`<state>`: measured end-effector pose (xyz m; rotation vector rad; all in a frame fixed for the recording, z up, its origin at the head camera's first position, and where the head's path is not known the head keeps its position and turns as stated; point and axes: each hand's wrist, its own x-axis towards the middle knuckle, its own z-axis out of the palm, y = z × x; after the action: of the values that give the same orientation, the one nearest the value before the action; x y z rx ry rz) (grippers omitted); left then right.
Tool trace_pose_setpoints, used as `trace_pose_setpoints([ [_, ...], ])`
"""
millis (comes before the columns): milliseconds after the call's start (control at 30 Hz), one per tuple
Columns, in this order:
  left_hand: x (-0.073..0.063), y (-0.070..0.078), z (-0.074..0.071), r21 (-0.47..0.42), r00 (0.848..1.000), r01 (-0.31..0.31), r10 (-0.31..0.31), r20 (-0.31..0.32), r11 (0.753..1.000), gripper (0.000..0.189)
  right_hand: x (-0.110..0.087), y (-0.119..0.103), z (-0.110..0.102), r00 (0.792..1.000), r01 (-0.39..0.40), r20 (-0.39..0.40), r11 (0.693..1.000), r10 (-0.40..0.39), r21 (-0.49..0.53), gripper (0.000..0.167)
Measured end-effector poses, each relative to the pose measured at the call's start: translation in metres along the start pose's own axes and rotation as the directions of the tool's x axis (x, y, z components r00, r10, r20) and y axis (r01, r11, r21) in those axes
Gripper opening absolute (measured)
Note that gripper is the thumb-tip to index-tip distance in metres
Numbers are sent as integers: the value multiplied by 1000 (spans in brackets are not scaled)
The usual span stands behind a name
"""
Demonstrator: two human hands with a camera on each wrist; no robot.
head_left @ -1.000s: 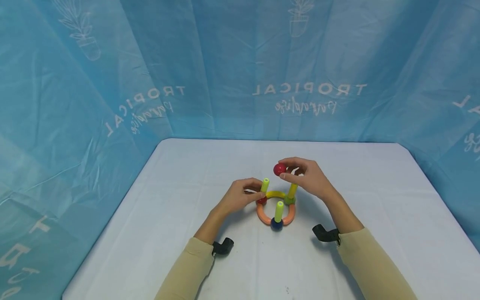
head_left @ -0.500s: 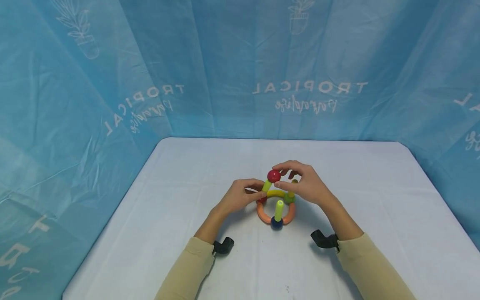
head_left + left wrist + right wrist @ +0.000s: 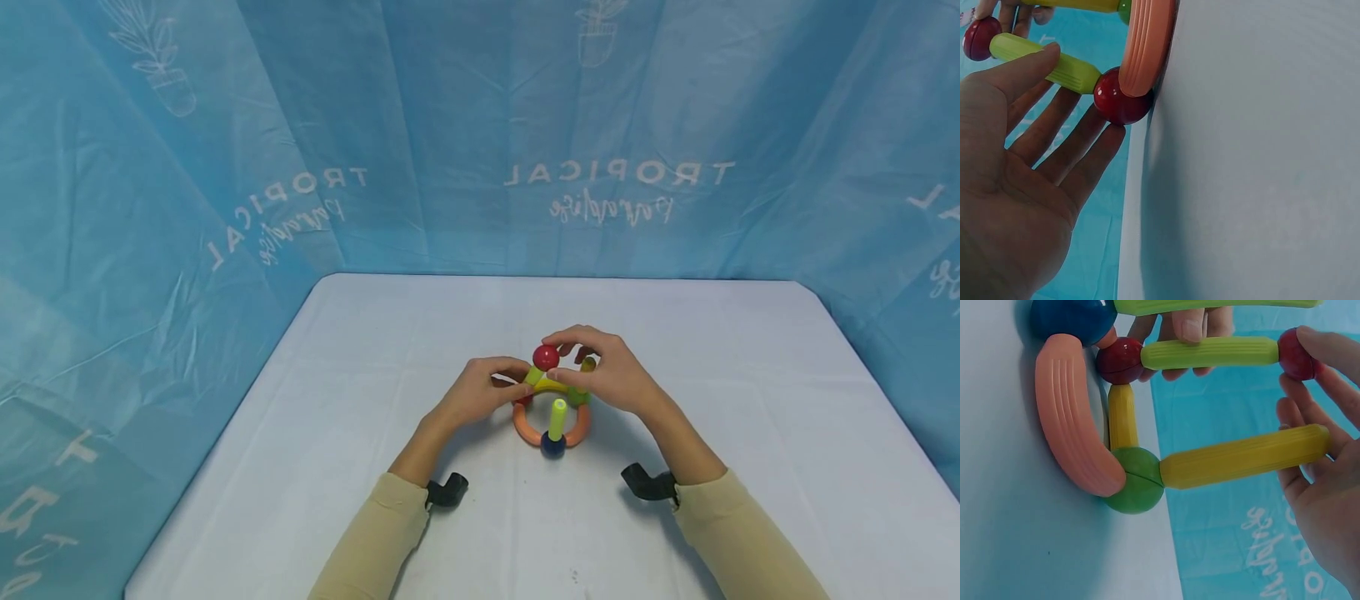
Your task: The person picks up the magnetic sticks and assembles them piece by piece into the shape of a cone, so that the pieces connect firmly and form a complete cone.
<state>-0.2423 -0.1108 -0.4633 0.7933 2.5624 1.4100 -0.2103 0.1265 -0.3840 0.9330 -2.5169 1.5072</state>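
Observation:
A ring of curved orange rods [image 3: 1063, 412] and a yellow rod joined by balls lies on the table. From its red ball [image 3: 1119, 97] rises a lime-green stick [image 3: 1072, 69], pinched by my left hand [image 3: 480, 390] between thumb and fingers. At that stick's top end, my right hand [image 3: 611, 371] holds another red ball [image 3: 546, 357], which touches the stick. A yellow stick [image 3: 1241, 456] stands on the green ball [image 3: 1138, 481], close to my right hand's fingers. Nearest the person, a second lime-green stick [image 3: 557, 419] stands on the dark blue ball [image 3: 553, 445].
The white-covered table [image 3: 390, 333] reaches to a blue printed curtain [image 3: 450, 233] at the back and sides. A black wrist mount [image 3: 447, 491] sits on the left wrist and another black mount [image 3: 648, 482] on the right.
My right hand has carried the red ball left and down from above the ring onto the lime-green stick's top. That stick leans more to the right; my left hand stays in place.

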Motion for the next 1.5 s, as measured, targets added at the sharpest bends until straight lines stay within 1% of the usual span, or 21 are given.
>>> trace_pose_setpoints([
  [167, 0, 1, 0, 8, 1000, 18, -18, 1, 1000, 27, -2, 5, -7, 999, -27, 28, 999, 27, -18, 42],
  [300, -1, 1, 0, 15, 999, 38, -38, 2, 999, 27, -2, 30, -12, 995, -68, 78, 997, 70, -25, 44],
  [400, -1, 2, 0, 12, 999, 37, -37, 3, 999, 27, -3, 51, -16, 988, -93, 119, 995, 98, -41, 46],
  [633, -1, 1, 0, 10, 999, 34, -34, 0, 999, 28, -7, 74, -26, 969, -135, 198, 989, 144, -59, 39],
  [767, -1, 0, 0, 14, 999, 40, -40, -6, 999, 28, -8, 81, -25, 955, -168, 236, 983, 180, -72, 31],
  [867, -1, 0, 0, 14, 999, 40, -40, -6, 999, 28, -7, 84, -23, 948, -194, 242, 978, 208, -79, 29],
  [933, -1, 0, 0, 19, 999, 40, -40, -6, 999, 29, -6, 85, -20, 948, -201, 235, 977, 213, -77, 30],
  [1033, -1, 2, 0, 27, 999, 42, -42, -6, 999, 30, -6, 85, -16, 954, -194, 221, 979, 201, -56, 28],
  [1100, -1, 3, 0, 30, 999, 43, -43, -5, 999, 30, -6, 76, -14, 958, -180, 218, 982, 187, -53, 25],
  [1267, -1, 3, 0, 25, 999, 43, -43, -5, 999, 30, -5, 75, -10, 961, -161, 216, 984, 174, -77, 25],
  [1333, 0, 2, 1, 22, 999, 36, -36, -5, 999, 29, -4, 84, -7, 963, -159, 209, 984, 173, -84, 26],
  [1500, 0, 3, 4, 29, 1000, 3, -3, 7, 1000, 26, -5, 86, -2, 964, -149, 212, 986, 162, -77, 22],
])
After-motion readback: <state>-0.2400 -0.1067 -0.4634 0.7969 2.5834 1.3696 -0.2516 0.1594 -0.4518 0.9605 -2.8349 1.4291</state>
